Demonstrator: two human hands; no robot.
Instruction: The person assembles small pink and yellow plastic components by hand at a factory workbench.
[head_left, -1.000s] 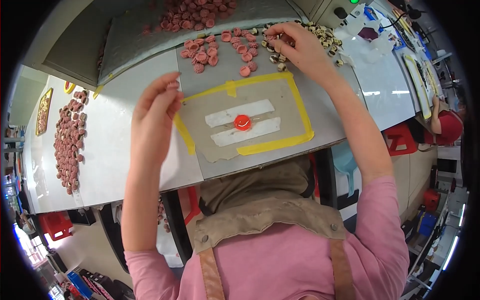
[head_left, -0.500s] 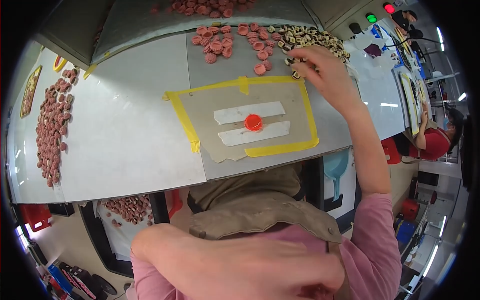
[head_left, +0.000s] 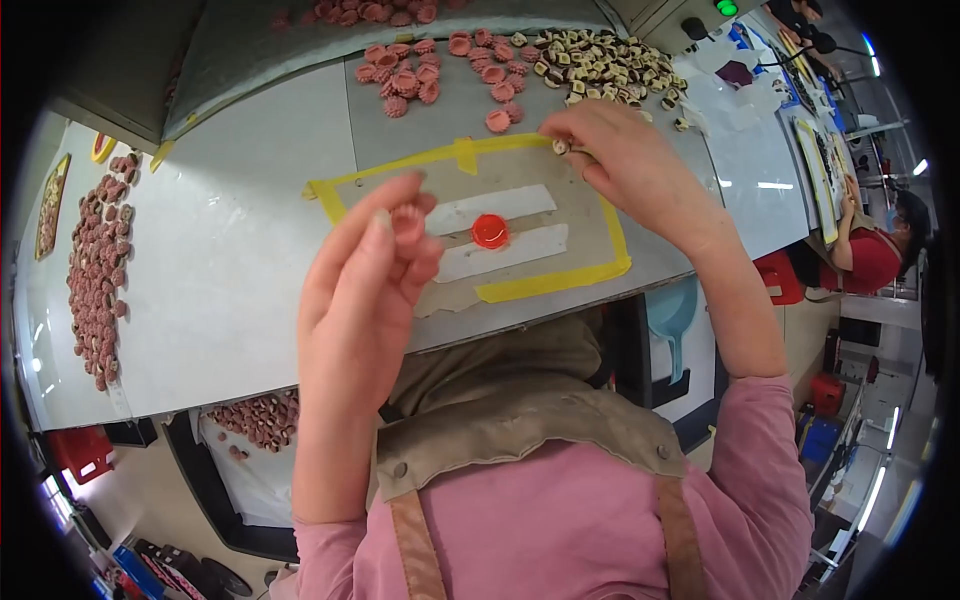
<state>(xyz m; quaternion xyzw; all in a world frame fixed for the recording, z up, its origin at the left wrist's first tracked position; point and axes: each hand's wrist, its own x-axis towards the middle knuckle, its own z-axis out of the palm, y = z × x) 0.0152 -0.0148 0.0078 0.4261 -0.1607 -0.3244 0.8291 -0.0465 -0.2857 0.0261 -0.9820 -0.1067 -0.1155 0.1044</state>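
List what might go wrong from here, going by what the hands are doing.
The pink cup pinched in the left hand might slip or get squashed.
The cream-and-dark piece is small and pinched in the right hand, so it could drop.
A loose pink cup lies near the right hand and might get knocked.
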